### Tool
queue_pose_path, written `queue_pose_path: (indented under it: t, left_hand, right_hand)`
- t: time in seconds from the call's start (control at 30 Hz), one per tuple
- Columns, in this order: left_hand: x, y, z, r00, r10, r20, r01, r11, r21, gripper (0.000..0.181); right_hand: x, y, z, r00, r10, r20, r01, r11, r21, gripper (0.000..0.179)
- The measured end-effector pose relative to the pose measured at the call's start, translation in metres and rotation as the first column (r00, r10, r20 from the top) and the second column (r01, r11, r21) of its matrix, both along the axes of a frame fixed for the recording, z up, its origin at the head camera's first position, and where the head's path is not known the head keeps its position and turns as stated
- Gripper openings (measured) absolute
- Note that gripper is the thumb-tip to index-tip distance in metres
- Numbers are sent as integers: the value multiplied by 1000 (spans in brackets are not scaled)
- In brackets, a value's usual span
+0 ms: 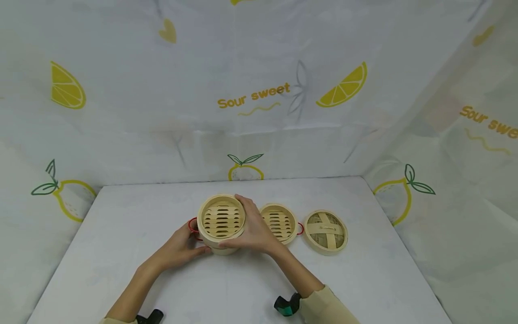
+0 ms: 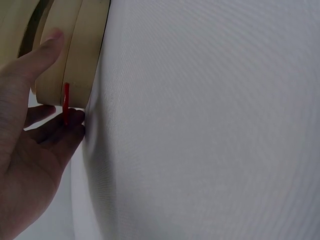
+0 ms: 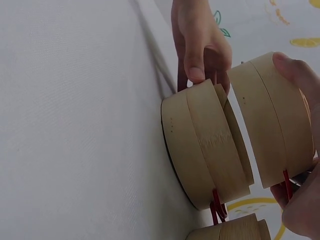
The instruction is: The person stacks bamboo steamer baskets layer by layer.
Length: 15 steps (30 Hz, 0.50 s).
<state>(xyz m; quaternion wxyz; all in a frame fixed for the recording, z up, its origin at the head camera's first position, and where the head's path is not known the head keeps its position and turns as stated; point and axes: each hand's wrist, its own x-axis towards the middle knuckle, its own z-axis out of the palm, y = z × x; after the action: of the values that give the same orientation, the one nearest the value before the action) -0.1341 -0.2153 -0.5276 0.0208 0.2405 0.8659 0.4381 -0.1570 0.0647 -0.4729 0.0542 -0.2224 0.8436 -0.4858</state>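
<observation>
My right hand grips a round bamboo steamer basket with a slatted bottom, thumb at the near side and fingers over the far rim. Beneath it a second steamer basket stands on the table, mostly hidden from above. The right wrist view shows a narrow gap between the two, the upper one tilted. At the lower basket's left side, my left hand holds its wall, thumb in front and fingers behind near a red handle.
Just right of my right hand lies another slatted steamer basket with a red handle. Beside it is a woven bamboo lid with crossed bands. A lemon-print sheet hangs behind the white table.
</observation>
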Motion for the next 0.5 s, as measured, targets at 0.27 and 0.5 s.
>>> queue_pose_path:
  t: [0.27, 0.5]
  left_hand:
    - [1, 1, 0, 1000, 24, -15, -25, 999, -40, 70]
    - [2, 1, -2, 999, 31, -18, -32, 998, -53, 65]
  right_hand:
    - [0, -5, -3, 1000, -13, -4, 13, 999, 48, 134]
    - [1, -7, -7, 1000, -22, -9, 22, 997, 67, 133]
